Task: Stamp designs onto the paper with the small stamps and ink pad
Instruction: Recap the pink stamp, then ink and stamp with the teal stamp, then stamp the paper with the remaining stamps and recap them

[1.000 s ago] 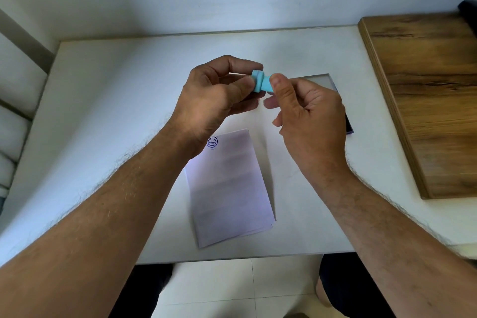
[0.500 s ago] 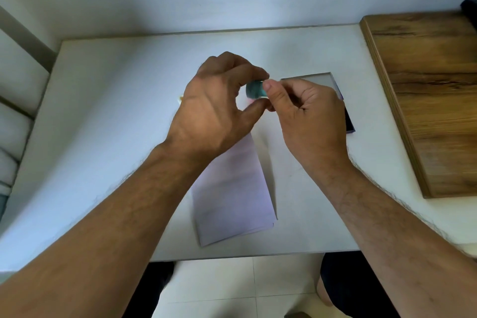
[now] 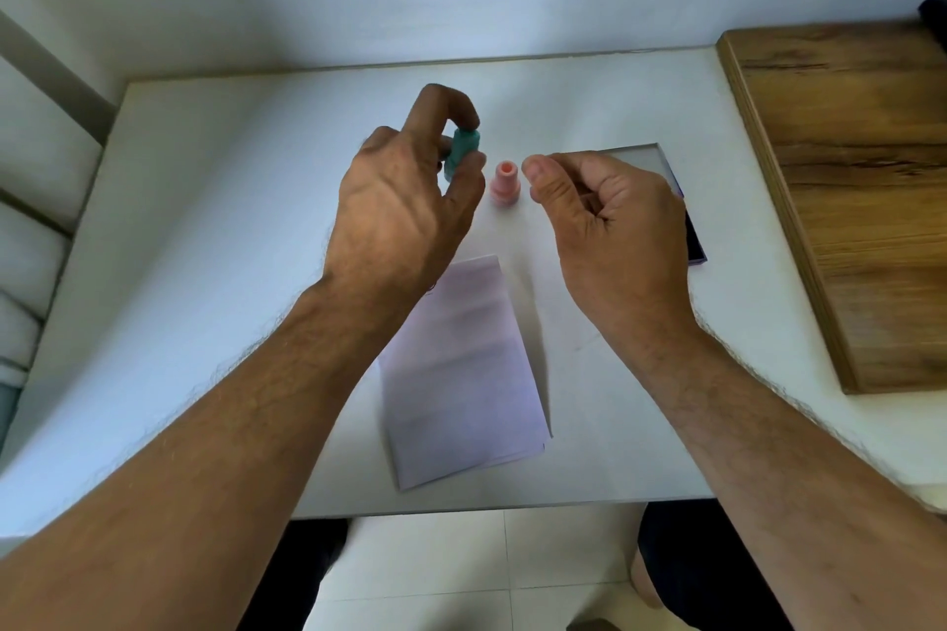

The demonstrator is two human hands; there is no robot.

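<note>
My left hand (image 3: 405, 215) pinches a small teal stamp (image 3: 461, 153) between thumb and forefinger, held above the white table (image 3: 205, 220). A pink stamp (image 3: 505, 182) stands upright on the table between my two hands. My right hand (image 3: 610, 226) hovers just right of it with fingers curled and thumb against forefinger, holding nothing that I can see. The folded white paper (image 3: 461, 374) lies below my hands; my left wrist covers its top left corner. The ink pad (image 3: 689, 231), under a clear lid, lies mostly behind my right hand.
A wooden board (image 3: 850, 200) sits along the table's right side. A white wall rises behind the table. A pale cushion (image 3: 25, 241) lies off the left edge, and floor tiles show below the table's front edge.
My hands have parted. The teal stamp went left with my left hand, my right hand let go of it, and the pink stamp on the table is now uncovered.
</note>
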